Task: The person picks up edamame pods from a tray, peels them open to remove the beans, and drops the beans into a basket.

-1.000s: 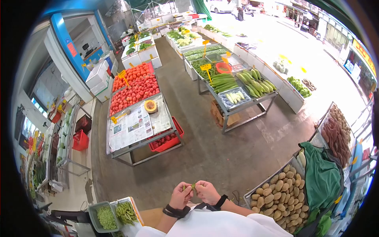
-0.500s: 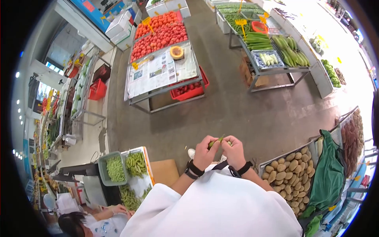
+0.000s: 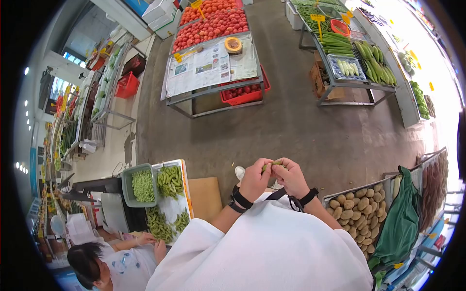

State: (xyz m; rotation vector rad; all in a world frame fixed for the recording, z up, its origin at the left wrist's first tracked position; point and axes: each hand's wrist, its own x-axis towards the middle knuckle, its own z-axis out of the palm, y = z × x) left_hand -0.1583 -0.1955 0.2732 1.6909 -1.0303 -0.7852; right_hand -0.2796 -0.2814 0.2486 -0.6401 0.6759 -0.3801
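Observation:
In front of my white top, my left hand (image 3: 256, 178) and my right hand (image 3: 292, 178) meet, fingers pinched together. Between them is a green bean pod (image 3: 265, 168), mostly covered by the fingers. Both wrists wear dark bands. To the left, a green-grey plastic basin (image 3: 127, 196) holds pale green shelled beans (image 3: 142, 185). Beside it on a white tray (image 3: 171, 209) lie green bean pods (image 3: 170, 182), with more pods (image 3: 159, 226) nearer me.
At lower left another person (image 3: 128, 264) has both hands at the pods. Potatoes (image 3: 359, 211) and a green cloth (image 3: 400, 223) are to my right. A tomato table (image 3: 194, 92) stands ahead, a vegetable table (image 3: 359, 88) ahead right. A brown board (image 3: 204, 196) adjoins the tray.
The view has shifted, so the tables ahead sit higher. My hands have turned slightly and closed further over the pod. The other person's head and arms are more in view.

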